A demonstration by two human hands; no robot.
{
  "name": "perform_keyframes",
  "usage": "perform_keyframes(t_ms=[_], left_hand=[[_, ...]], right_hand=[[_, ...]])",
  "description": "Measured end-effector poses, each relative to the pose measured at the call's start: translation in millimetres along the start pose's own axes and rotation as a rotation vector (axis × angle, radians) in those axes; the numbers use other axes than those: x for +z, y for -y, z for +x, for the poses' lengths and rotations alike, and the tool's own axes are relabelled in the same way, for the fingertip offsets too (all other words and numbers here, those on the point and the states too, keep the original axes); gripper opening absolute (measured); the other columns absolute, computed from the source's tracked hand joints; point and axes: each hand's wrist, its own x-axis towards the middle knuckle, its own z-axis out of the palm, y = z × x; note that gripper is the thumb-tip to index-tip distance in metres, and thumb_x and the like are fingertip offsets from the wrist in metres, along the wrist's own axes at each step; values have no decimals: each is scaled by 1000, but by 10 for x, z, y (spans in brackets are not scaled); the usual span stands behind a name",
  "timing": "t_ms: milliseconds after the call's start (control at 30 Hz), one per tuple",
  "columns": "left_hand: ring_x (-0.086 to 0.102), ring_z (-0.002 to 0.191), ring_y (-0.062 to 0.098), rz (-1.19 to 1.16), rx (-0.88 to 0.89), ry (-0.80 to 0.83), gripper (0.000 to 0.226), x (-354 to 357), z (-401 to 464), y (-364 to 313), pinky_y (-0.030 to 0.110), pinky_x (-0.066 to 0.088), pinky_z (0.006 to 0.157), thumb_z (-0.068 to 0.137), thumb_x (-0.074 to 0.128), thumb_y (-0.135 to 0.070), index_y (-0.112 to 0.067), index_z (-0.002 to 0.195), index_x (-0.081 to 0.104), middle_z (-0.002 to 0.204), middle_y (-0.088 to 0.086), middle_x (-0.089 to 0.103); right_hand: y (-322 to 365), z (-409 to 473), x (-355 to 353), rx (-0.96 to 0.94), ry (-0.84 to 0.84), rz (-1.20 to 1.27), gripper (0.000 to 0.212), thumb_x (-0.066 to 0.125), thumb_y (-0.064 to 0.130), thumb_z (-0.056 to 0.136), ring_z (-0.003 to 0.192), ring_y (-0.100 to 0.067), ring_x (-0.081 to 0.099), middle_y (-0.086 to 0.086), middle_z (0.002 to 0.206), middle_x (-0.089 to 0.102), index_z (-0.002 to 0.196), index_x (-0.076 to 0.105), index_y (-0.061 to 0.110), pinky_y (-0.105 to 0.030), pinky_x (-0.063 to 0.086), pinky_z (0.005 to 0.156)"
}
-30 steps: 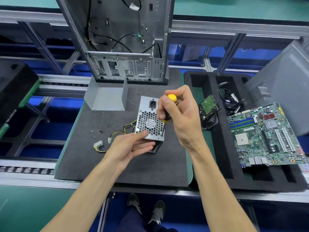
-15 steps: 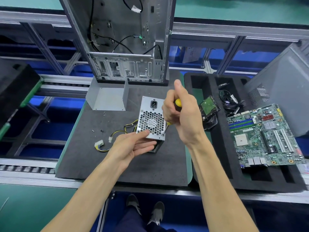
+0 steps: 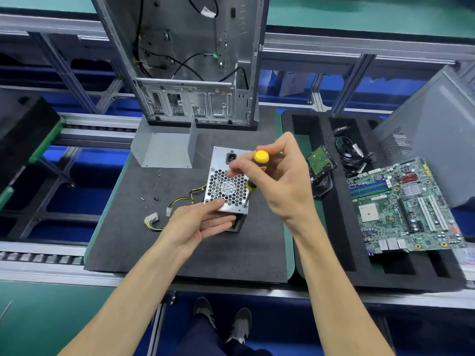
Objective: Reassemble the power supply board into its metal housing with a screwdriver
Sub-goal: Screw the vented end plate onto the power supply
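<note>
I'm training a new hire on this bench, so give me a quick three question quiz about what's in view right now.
1. True or false: the screwdriver tip sits at a corner of the power supply.
2. Which hand steadies the power supply?
3. The motherboard lies: A) in the case; B) on the foam tray; C) under the cover.

Key:
1. True, the near right corner.
2. The left hand; the right hand grips the screwdriver.
3. B.
</note>
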Motion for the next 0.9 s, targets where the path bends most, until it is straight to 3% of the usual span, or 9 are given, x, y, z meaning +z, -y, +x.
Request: perform_keyframes(t_ms=[133, 167, 233, 367, 433, 533, 633, 800, 900], left_hand=[[74, 96, 38, 11, 4, 2, 35, 7, 10, 3, 33, 62, 69, 85, 77, -9, 10, 112, 66, 101, 29, 73], [74, 96, 38, 11, 7, 1, 35, 1, 14, 5, 33, 62, 69, 85, 76, -9, 10, 112, 66, 101, 29, 73], [74, 96, 38, 13, 7, 3, 34, -10, 13, 8, 33, 62, 69, 85, 76, -9, 10, 112, 66, 101, 28, 74], [74, 95, 39, 13, 7, 5, 32, -14, 11, 10, 34, 63, 70, 86, 76, -8, 10, 110, 67, 100, 28, 74], [74, 94, 38, 14, 3, 4, 29, -10, 2, 1, 33, 62, 68, 86, 75, -8, 10, 108, 66, 99, 29, 73], [75, 93, 38, 28, -2, 10, 25, -6, -13, -8, 33, 63, 69, 87, 74, -8, 8, 105, 67, 98, 28, 74], [75, 93, 37, 33, -6, 9, 24, -12, -10, -24, 34, 63, 69, 88, 74, -8, 8, 105, 68, 98, 27, 74], [75, 94, 37, 99, -16, 21, 19, -53, 13, -35, 37, 63, 66, 86, 77, -13, 1, 98, 75, 95, 22, 76], [75, 95, 37, 178, -26, 64, 10, -98, 39, -60, 38, 63, 68, 85, 79, -20, -12, 79, 81, 82, 8, 76]], right_hand=[[-40, -42, 67, 66, 41, 20, 6, 53, 21, 100, 63, -10, 40, 8, 72, 47, 106, 52, 20, -22, 36, 61], [-43, -35, 64, 81, 53, 25, 18, 44, 25, 102, 67, -10, 39, 10, 75, 46, 114, 57, 22, -22, 35, 66], [-12, -30, 58, 104, 69, 42, 32, 37, 24, 104, 76, -11, 47, 8, 83, 53, 122, 62, 20, -24, 36, 73], [11, -42, 89, 15, 78, -21, 10, 61, 12, 99, 90, -25, 76, -4, 92, 76, 108, 58, 11, -31, 56, 78], [-2, -43, 111, -15, 27, -51, 28, 75, 10, 89, 75, -31, 76, -9, 79, 76, 93, 48, 14, -41, 59, 70], [-27, -12, 121, 6, -44, -61, 38, 79, 19, 85, 50, -19, 57, 5, 61, 58, 86, 41, 18, -26, 47, 52], [-83, 33, 156, 55, 30, -96, 17, 60, 37, 94, 65, -9, 43, 17, 70, 50, 102, 53, 24, -23, 40, 66], [-93, 94, 216, 28, 85, -188, 19, 51, 18, 103, 89, -19, 65, 11, 99, 66, 118, 62, 19, -30, 51, 84], [-83, 169, 246, -10, 19, -44, 8, 55, 7, 102, 71, -23, 65, -2, 79, 65, 107, 54, 12, -36, 57, 71]])
